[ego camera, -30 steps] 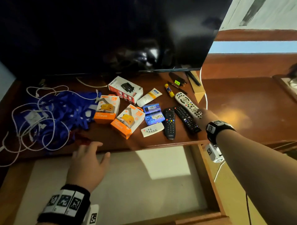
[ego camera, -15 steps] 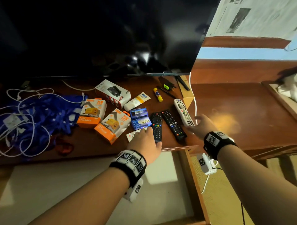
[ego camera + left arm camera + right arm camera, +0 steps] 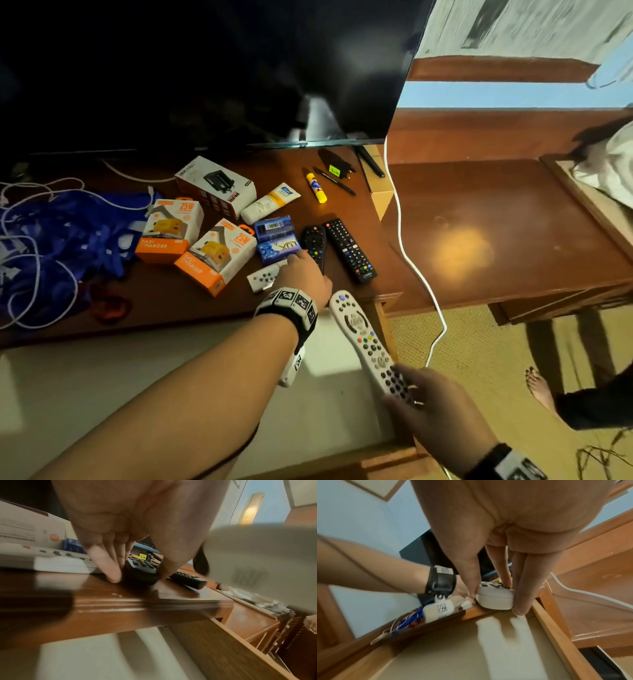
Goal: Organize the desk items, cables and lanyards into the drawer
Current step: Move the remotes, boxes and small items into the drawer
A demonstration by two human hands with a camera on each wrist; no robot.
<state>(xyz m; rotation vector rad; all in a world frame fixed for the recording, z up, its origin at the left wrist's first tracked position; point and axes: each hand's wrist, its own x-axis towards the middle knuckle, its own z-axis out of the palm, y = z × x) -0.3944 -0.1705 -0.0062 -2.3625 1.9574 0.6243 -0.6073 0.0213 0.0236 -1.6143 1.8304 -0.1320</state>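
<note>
My right hand (image 3: 409, 389) grips the near end of a light grey remote (image 3: 364, 337) and holds it in the air above the open drawer (image 3: 137, 394). The right wrist view shows thumb and fingers clamped on that remote (image 3: 494, 597). My left hand (image 3: 303, 265) reaches onto the desk; its fingers (image 3: 106, 566) and thumb pinch the sides of a short black remote (image 3: 141, 570), which lies flat on the wood. A long black remote (image 3: 349, 250) lies just right of it, a small white remote (image 3: 263, 277) just left.
A heap of blue lanyards (image 3: 68, 240) and white cables fills the desk's left. Two orange charger boxes (image 3: 169, 229), a white box (image 3: 215, 186), a tube (image 3: 270, 202), blue soap (image 3: 277, 240), a glue stick (image 3: 317, 186) and a pen lie before the TV (image 3: 205, 68). A white cable (image 3: 411, 267) hangs at the desk's right end.
My right hand has lifted the grey remote off the desk and drawn it back over the drawer. My left hand crossed from the drawer front to the short black remote and closed on it.
</note>
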